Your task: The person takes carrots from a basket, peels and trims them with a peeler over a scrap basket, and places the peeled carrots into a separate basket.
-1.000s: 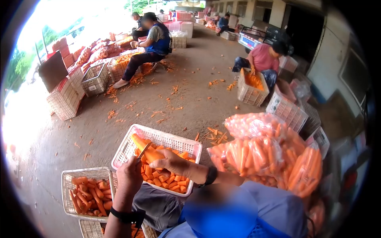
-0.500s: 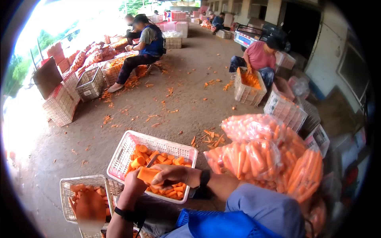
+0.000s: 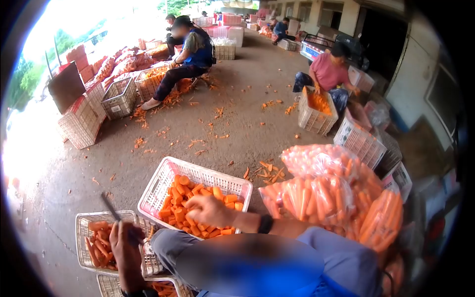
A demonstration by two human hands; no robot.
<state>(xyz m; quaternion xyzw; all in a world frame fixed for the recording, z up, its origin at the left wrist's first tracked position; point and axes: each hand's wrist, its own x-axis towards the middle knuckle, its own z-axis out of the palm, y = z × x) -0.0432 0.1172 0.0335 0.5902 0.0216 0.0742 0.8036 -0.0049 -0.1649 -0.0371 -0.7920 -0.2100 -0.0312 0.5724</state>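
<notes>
Raised at the lower left, my left hand (image 3: 126, 247) is closed around the handle of a knife (image 3: 110, 206), its dark blade pointing up. My right hand (image 3: 213, 210) hovers over a pale plastic crate, fingers loosely apart and slightly bent, with nothing visible in them. Cut orange carrot pieces (image 3: 177, 198) fill much of that crate (image 3: 157, 185). Beneath and beside my left hand stands another crate (image 3: 85, 227) with longer whole carrots (image 3: 101, 245). A third crate (image 3: 110, 287) at the bottom edge holds thin orange pieces, partly cut off from view.
Clear plastic bags of carrots (image 3: 316, 195) are heaped at my right. A person in a pink top (image 3: 329, 74) sits behind a crate (image 3: 314, 116); another in a blue vest (image 3: 200, 52) sits at the upper left. Orange peelings (image 3: 269, 172) litter the concrete floor.
My hands have moved apart. The left has gone left and down with the knife; the right stays over the crate, and the carrot piece between them is gone from the hands.
</notes>
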